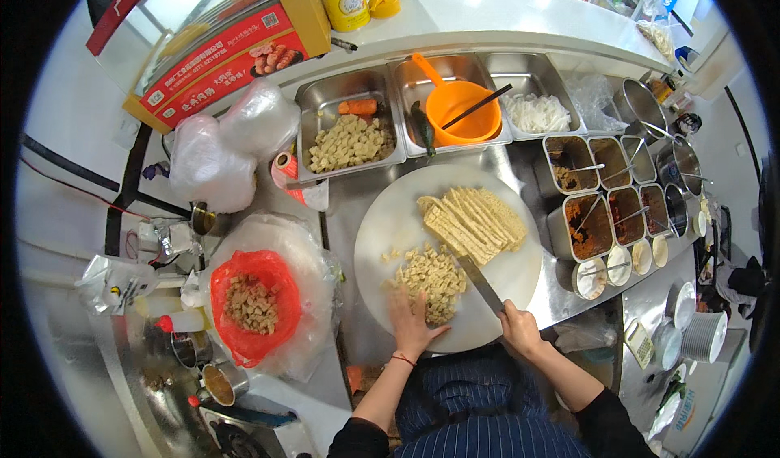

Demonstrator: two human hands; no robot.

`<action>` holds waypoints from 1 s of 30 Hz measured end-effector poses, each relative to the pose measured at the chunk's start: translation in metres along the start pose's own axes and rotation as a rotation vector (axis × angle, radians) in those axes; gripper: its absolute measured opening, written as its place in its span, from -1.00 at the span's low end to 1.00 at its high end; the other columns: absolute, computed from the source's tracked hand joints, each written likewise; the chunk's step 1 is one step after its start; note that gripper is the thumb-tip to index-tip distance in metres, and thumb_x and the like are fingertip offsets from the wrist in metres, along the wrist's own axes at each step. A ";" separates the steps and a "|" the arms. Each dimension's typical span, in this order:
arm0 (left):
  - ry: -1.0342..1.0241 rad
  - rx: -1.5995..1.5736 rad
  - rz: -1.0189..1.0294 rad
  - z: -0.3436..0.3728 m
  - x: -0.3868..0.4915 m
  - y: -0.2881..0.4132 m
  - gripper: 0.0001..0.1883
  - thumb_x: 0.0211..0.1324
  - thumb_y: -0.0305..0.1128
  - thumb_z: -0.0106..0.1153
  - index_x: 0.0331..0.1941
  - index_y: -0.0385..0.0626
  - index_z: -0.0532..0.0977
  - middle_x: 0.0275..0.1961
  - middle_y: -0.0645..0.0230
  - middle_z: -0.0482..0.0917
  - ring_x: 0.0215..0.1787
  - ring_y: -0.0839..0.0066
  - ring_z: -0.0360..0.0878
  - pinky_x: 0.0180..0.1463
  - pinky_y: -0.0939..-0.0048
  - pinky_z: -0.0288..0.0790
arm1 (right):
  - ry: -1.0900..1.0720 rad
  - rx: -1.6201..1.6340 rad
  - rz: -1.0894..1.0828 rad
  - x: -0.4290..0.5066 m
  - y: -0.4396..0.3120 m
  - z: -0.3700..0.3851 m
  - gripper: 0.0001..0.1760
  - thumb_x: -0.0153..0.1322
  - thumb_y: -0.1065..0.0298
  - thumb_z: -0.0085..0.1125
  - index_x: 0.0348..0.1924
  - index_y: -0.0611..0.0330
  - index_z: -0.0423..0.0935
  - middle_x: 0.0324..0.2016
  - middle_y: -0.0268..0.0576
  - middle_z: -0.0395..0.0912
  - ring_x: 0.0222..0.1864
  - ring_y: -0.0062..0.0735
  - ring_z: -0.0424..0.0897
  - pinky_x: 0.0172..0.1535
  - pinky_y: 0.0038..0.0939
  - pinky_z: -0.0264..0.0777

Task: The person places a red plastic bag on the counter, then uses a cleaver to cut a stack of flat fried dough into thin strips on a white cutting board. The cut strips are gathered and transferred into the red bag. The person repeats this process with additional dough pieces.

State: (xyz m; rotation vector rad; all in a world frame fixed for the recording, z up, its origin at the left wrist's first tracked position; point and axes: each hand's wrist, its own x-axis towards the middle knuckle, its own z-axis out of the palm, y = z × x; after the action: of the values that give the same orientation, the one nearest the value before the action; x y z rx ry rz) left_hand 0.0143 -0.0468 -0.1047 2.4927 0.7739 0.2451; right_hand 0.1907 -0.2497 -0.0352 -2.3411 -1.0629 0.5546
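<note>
My right hand (522, 329) grips a kitchen cleaver (483, 285), its blade lying between a pile of small pale-yellow cubes (430, 278) and the uncut slices. My left hand (409, 324) is spread at the near left edge of the cubes, slightly blurred, with nothing held in it. Fingers and thumb appear to touch the pile. Behind the blade rests a row of long, spongy pale-yellow slices (472, 220), perhaps tofu, leaning on each other. All of this sits on a round white cutting board (381, 226). A few loose crumbs lie left of the pile.
Left of the board stands a red plastic bag (224, 318) holding brownish cubes. Behind are steel pans: one with larger cubes and a carrot (358, 107), another with an orange strainer (481, 107), a third with white shreds (536, 115). Sauce containers (590, 226) with spoons line the right.
</note>
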 end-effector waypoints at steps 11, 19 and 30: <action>0.236 0.145 -0.049 0.015 0.065 0.033 -0.17 -0.10 0.34 0.29 0.29 0.27 0.46 0.41 0.10 0.23 0.43 -0.14 0.07 0.28 -0.40 0.05 | -0.211 0.535 0.392 0.023 0.011 0.043 -0.64 0.47 0.30 0.16 0.05 0.32 0.44 -0.42 0.12 0.64 -0.38 -0.07 0.69 -0.28 -0.17 0.53; 0.398 -0.064 -0.249 0.019 0.079 0.060 -0.53 0.03 -0.10 0.37 0.04 0.05 0.60 0.26 0.11 0.35 0.25 -0.04 0.29 0.22 -0.06 0.31 | -0.314 0.866 0.432 0.044 -0.031 0.079 -0.81 0.51 0.36 0.09 -0.05 0.23 0.45 -0.58 -0.31 0.49 -0.64 -0.53 0.48 -0.59 -0.41 0.40; 0.475 -0.440 -0.224 -0.012 0.084 0.108 -0.56 -0.02 -0.19 0.41 0.01 0.09 0.61 0.25 0.11 0.35 0.27 -0.04 0.24 0.30 -0.04 0.28 | -0.178 0.834 0.416 0.024 -0.053 0.023 -0.75 0.54 0.42 0.03 0.08 0.18 0.44 -0.61 -0.33 0.47 -0.68 -0.60 0.44 -0.62 -0.47 0.37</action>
State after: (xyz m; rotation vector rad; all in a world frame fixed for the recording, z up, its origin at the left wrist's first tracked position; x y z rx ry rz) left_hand 0.1308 -0.0699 -0.0366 1.9306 1.0450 0.8479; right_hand 0.1621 -0.1944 -0.0256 -1.7568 -0.2790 1.1209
